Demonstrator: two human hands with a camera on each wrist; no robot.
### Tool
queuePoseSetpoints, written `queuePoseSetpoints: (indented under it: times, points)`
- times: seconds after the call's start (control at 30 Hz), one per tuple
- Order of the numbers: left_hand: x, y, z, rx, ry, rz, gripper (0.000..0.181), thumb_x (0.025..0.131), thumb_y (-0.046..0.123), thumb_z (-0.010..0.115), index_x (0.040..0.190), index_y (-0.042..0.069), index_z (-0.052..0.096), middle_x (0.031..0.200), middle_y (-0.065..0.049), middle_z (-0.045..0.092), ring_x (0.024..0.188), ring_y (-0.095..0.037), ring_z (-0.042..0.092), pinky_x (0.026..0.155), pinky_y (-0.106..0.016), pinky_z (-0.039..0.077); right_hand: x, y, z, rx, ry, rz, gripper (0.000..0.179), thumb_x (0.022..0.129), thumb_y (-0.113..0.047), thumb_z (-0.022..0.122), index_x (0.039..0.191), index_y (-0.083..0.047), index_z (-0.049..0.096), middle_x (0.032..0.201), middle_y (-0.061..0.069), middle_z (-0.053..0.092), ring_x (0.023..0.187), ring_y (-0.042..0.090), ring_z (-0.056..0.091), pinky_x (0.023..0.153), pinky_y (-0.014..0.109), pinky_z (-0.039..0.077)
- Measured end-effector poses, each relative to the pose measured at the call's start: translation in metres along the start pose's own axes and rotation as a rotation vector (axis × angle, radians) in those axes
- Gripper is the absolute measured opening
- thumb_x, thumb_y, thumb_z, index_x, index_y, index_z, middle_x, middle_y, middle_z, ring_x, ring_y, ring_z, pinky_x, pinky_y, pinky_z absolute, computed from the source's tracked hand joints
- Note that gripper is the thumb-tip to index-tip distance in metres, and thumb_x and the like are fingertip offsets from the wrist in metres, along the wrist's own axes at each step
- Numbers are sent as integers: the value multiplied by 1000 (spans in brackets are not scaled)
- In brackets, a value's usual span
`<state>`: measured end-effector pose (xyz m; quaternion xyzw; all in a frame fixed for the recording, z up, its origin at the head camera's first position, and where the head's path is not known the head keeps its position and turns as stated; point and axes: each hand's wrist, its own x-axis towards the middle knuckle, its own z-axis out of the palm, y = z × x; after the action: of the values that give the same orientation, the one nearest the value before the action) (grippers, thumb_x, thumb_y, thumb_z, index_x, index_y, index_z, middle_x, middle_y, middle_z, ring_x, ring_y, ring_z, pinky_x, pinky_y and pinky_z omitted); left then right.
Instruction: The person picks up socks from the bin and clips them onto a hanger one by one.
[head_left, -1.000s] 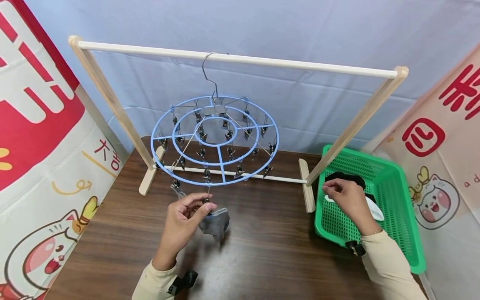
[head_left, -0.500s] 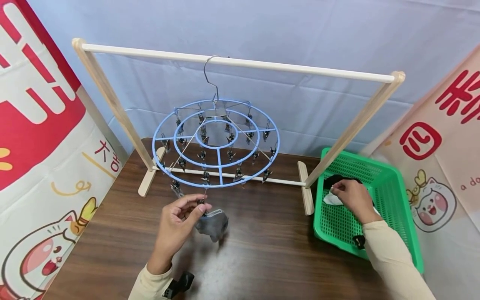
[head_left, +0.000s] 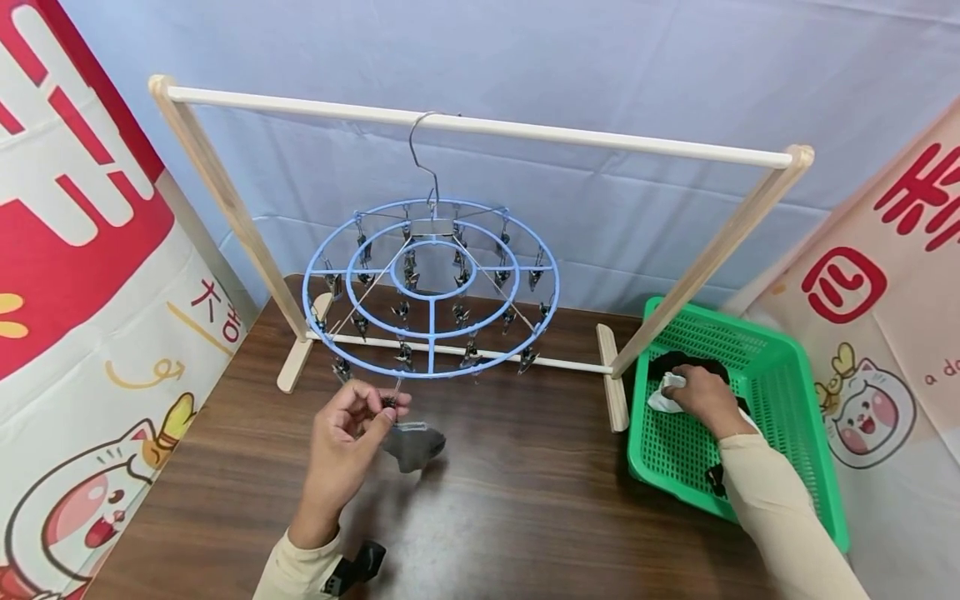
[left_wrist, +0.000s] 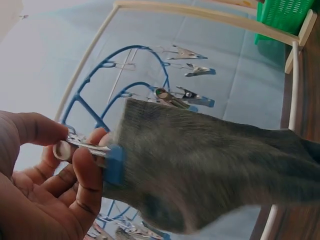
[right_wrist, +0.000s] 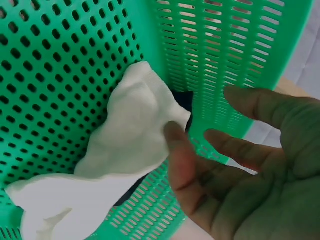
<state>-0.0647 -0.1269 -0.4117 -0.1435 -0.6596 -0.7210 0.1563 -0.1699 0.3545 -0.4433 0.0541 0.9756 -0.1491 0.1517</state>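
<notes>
In the head view my left hand [head_left: 341, 454] pinches a metal clothes peg [left_wrist: 90, 147] between thumb and fingers, under the near rim of the round blue drying hanger [head_left: 431, 333]. The peg's blue-tipped end bites the cuff of a dark grey sock [left_wrist: 200, 160], which hangs from it. My right hand [head_left: 705, 400] reaches into the green basket [head_left: 821, 467] at a white sock [right_wrist: 135, 115]. In the right wrist view its thumb stands apart from the fingers, and one fingertip overlaps the sock's edge. A second white sock [right_wrist: 70, 205] lies beside it.
The hanger hooks over the top bar [head_left: 562, 137] of a wooden rack, with several other pegs [head_left: 470, 354] dangling. Dark cloth [head_left: 667, 362] lies in the basket too, close to the rack's right foot [head_left: 613, 383]. The brown tabletop [head_left: 495, 508] spreads in front.
My right hand has gone lower into the basket, to the white sock. My left hand has shifted slightly left with the peg and grey sock, and the hanger has turned a little.
</notes>
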Motion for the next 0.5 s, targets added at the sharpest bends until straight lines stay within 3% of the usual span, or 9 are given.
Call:
queuePoseSetpoints:
  times: [0.1, 0.23, 0.37, 0.5]
  points:
    - [2, -1, -2, 31, -21, 30, 22, 84, -23, 48, 73, -4, 50, 94, -26, 67, 86, -19, 67, 72, -24, 53, 3, 2, 1, 34, -84, 12, 65, 94, -22, 58, 139, 17, 32, 134, 42, 37, 114, 59, 42, 85, 63, 42]
    - [4, -2, -6, 133, -45, 66, 37, 79, -28, 41, 67, 0, 62, 99, -22, 67, 95, -21, 64, 78, -22, 50, 6, 7, 4, 42, -126, 25, 70, 94, -23, 58, 140, 18, 27, 132, 43, 37, 113, 58, 42, 85, 62, 42]
    - [5, -1, -8, 211, -13, 99, 41, 81, -27, 41, 73, 1, 70, 99, -17, 69, 99, -21, 63, 78, -19, 48, 9, 12, 7, 28, -122, 24, 68, 93, -23, 61, 137, 19, 31, 132, 42, 38, 113, 58, 42, 86, 62, 42]
    - [5, 1, -10, 240, 40, 85, 38, 84, -24, 44, 81, 0, 74, 98, -16, 70, 103, -19, 62, 82, -17, 47, 9, 14, 8, 5, -127, 12, 61, 91, -19, 62, 132, 19, 39, 130, 41, 42, 112, 57, 44, 86, 60, 43]
